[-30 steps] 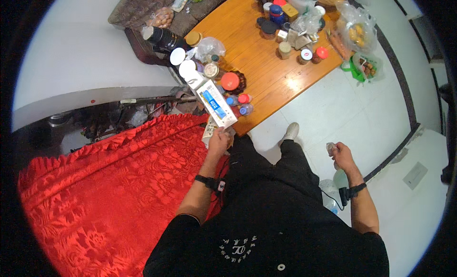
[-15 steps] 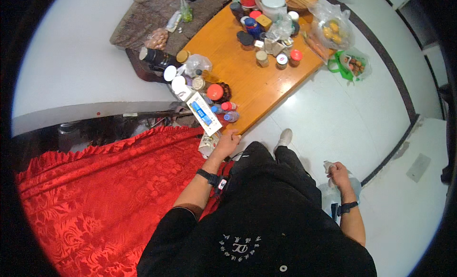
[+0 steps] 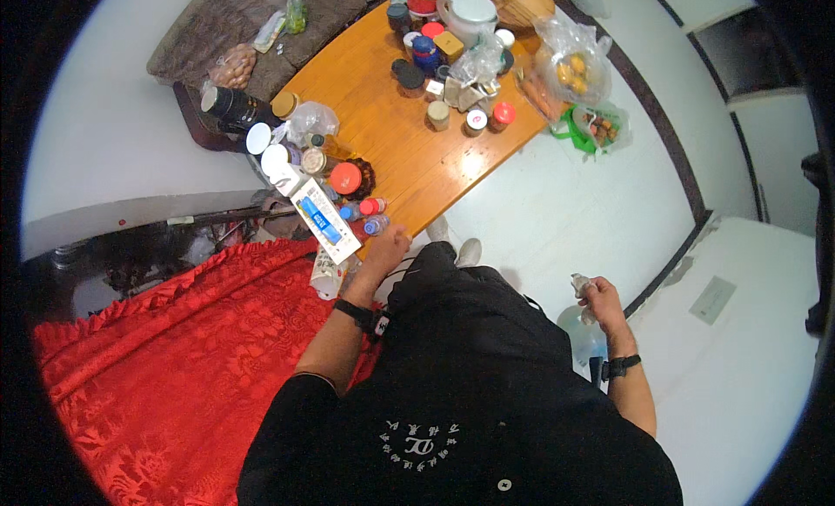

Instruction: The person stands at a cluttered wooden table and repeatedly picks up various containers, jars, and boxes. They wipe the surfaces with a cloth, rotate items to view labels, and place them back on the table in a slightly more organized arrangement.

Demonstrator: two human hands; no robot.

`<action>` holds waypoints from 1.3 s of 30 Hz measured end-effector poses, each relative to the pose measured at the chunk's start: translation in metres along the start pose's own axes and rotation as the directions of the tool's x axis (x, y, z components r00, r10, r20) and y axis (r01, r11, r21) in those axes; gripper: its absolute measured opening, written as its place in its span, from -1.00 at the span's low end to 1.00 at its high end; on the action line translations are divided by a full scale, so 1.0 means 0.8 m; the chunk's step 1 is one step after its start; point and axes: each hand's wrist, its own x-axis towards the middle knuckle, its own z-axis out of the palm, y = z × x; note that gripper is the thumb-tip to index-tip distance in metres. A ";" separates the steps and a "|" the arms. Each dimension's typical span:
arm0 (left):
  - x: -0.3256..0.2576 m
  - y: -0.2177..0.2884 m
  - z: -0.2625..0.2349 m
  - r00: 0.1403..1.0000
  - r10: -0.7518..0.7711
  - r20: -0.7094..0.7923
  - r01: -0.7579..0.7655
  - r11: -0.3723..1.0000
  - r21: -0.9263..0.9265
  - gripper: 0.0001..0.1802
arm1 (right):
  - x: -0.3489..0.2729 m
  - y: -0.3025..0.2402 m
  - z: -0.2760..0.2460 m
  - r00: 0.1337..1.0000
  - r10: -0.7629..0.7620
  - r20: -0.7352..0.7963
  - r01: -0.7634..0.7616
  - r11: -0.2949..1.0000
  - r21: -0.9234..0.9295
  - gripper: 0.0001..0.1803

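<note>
My left hand (image 3: 389, 247), loosely curled with no object showing in it, is beside the near corner of the wooden table (image 3: 417, 171). Just beyond it are small bottles with a red cap (image 3: 372, 207) and a purple-blue cap (image 3: 376, 225), and a white carton with a blue panel (image 3: 324, 221) leans at the table's left end. Out to the right, over the floor, my right hand (image 3: 606, 302) is closed on a crumpled greyish-white wipe (image 3: 581, 286); whether it is paper or cloth is unclear. A clear bluish plastic container (image 3: 584, 336) shows below that hand, partly hidden.
Jars, a white pitcher (image 3: 470, 17) and bags crowd the table's far end. A bag of yellow fruit (image 3: 574, 71) and a green-handled bag (image 3: 600, 127) are at its right. Red patterned cloth (image 3: 191, 358) spreads at lower left. A brown sofa (image 3: 217, 32) stands behind.
The view has shifted, so the table and its things appear further left and slightly higher. My right hand still grips the wipe; my left hand stays by the table corner. My feet have stepped.
</note>
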 end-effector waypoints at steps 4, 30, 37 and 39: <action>0.046 0.026 -0.017 0.997 0.043 -0.057 -0.047 0.997 -0.058 -0.59 | 0.024 -0.080 0.012 0.997 -0.059 0.040 0.060 0.998 -0.034 -0.81; 0.077 0.260 0.107 0.950 -0.156 -0.270 0.102 0.973 -0.205 -0.44 | 0.351 -0.382 -0.125 0.878 -0.234 0.417 0.382 0.868 -0.318 -0.85; 0.061 0.385 0.107 0.934 -0.080 -0.348 -0.070 0.914 -0.399 -0.08 | 0.298 -0.484 0.008 0.710 -0.360 0.605 0.614 0.737 -0.283 -0.65; 0.051 0.402 0.103 0.928 0.015 -0.372 -0.170 0.906 -0.387 -0.04 | 0.248 -0.492 0.051 0.592 -0.274 0.758 0.636 0.737 -0.231 -0.58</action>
